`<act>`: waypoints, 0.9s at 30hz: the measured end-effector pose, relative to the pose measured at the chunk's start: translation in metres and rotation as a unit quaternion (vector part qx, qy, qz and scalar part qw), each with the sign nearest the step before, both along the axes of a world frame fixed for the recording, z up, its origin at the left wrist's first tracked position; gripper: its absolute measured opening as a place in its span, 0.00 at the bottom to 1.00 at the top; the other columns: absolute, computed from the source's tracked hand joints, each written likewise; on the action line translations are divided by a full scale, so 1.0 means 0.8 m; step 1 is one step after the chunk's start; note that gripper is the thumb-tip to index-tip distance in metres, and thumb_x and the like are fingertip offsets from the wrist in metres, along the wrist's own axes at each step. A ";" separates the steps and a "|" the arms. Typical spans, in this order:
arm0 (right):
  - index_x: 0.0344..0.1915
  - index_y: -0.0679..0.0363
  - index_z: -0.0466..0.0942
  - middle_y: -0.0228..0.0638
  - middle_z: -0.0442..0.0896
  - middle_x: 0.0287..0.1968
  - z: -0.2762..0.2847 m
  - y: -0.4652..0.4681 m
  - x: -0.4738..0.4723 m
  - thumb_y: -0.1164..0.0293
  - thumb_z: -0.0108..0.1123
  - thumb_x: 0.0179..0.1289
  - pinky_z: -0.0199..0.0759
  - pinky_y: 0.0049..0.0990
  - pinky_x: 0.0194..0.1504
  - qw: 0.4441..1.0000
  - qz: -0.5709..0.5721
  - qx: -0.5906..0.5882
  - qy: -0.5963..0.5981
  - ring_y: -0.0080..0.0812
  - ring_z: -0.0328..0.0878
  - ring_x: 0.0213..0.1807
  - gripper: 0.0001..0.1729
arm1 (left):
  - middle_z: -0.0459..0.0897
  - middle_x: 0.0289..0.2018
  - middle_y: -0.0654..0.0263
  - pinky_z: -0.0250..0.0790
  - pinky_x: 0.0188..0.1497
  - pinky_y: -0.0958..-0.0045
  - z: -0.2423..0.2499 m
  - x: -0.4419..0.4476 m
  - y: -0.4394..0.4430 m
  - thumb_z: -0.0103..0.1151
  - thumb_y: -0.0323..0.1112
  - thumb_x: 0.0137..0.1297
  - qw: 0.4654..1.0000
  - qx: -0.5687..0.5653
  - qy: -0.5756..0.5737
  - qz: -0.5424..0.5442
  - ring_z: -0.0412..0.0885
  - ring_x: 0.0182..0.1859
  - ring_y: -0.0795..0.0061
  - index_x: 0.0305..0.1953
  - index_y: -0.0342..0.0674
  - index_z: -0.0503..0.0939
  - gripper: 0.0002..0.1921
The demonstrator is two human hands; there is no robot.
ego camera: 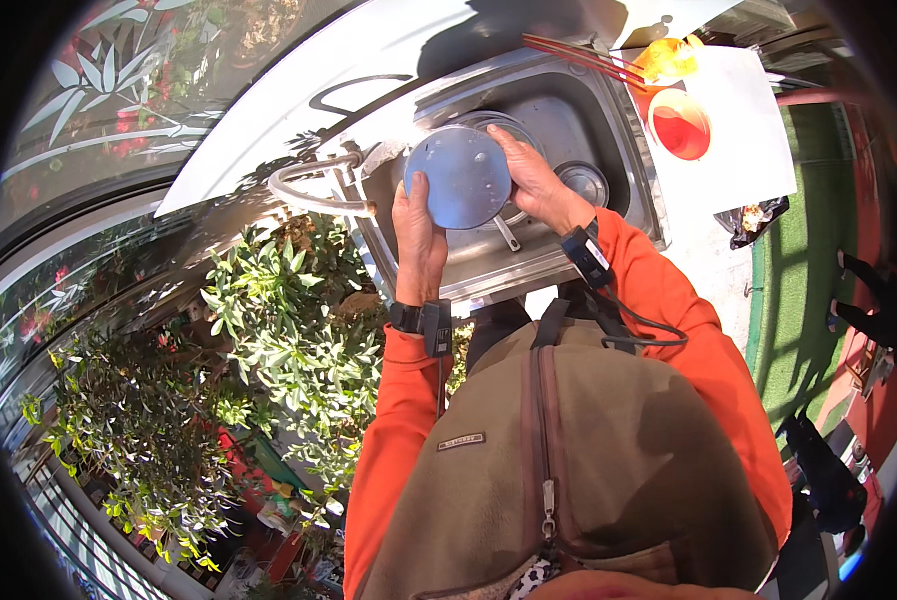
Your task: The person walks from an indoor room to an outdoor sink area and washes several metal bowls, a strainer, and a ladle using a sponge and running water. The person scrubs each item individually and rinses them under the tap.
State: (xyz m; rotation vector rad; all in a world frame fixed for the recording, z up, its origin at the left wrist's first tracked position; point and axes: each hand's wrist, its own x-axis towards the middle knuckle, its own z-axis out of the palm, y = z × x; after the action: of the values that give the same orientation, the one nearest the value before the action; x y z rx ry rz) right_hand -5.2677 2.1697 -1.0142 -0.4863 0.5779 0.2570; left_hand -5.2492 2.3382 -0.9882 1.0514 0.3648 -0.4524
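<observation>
Over a stainless steel sink (486, 276), both my hands hold a round, smooth metal disc (458, 178), perhaps a plate or lid, with water drops on it. My left hand (420, 240) grips its left edge, thumb lying on the face. On the upper right edge, my right hand (534, 180) has its thumb near the rim and its fingers hidden behind. Below the disc, a larger round metal vessel (519, 133) sits in the basin, partly covered. A metal handle (508, 234) sticks out under the disc. Right of it lies a small round metal dish (585, 185).
A curved faucet (291, 184) reaches over the sink's left rim, near a greyish cloth or sponge (382, 156). Red chopsticks (576, 58) cross the far right rim. An orange cup (679, 127) and yellow plastic bag (666, 61) stand on a white board (748, 135). Leafy plants (298, 300) grow at left.
</observation>
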 end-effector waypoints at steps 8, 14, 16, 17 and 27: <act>0.32 0.61 0.78 0.25 0.79 0.30 0.003 0.079 -0.059 0.45 0.57 0.69 0.69 0.23 0.38 0.928 0.038 -0.326 -0.177 0.21 0.73 0.30 0.27 | 0.75 0.57 0.59 0.66 0.65 0.62 -0.094 -0.059 -0.010 0.38 0.58 0.75 0.974 -0.167 0.151 0.040 0.74 0.60 0.63 0.59 0.38 0.70 0.29; 0.28 0.58 0.74 0.36 0.75 0.27 -0.046 0.005 -0.090 0.56 0.57 0.66 0.73 0.38 0.40 0.590 0.158 -0.699 -0.372 0.42 0.77 0.37 0.17 | 0.71 0.62 0.49 0.69 0.66 0.57 -0.106 -0.071 -0.011 0.36 0.44 0.79 0.780 -0.567 0.235 -0.119 0.74 0.61 0.57 0.61 0.29 0.65 0.23; 0.32 0.56 0.76 0.35 0.78 0.31 -0.076 -0.041 -0.086 0.59 0.60 0.64 0.74 0.39 0.40 0.538 0.191 -0.749 -0.336 0.41 0.79 0.38 0.12 | 0.72 0.61 0.48 0.71 0.64 0.58 -0.096 -0.069 -0.009 0.39 0.45 0.78 0.920 -0.286 0.245 -0.113 0.76 0.59 0.57 0.60 0.30 0.67 0.23; 0.31 0.57 0.76 0.35 0.79 0.32 -0.092 -0.065 -0.081 0.61 0.62 0.63 0.74 0.39 0.40 0.501 0.239 -0.773 -0.309 0.42 0.79 0.40 0.12 | 0.73 0.60 0.47 0.72 0.63 0.58 -0.091 -0.071 -0.007 0.41 0.46 0.78 0.949 -0.191 0.222 -0.119 0.77 0.58 0.57 0.59 0.31 0.68 0.23; 0.23 0.60 0.85 0.45 0.85 0.27 -0.163 -0.155 -0.118 0.65 0.67 0.52 0.77 0.40 0.35 0.288 0.539 -0.695 -0.380 0.46 0.85 0.32 0.10 | 0.83 0.44 0.57 0.76 0.50 0.67 -0.103 -0.108 0.037 0.53 0.39 0.73 0.970 0.075 0.209 -0.100 0.82 0.45 0.69 0.45 0.39 0.76 0.10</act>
State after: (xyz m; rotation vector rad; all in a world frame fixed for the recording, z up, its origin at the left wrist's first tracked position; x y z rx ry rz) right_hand -5.3618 2.0455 -1.1450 -2.6214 -0.8949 0.7135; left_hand -5.3356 2.3679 -1.0704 1.1433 0.6796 -0.8429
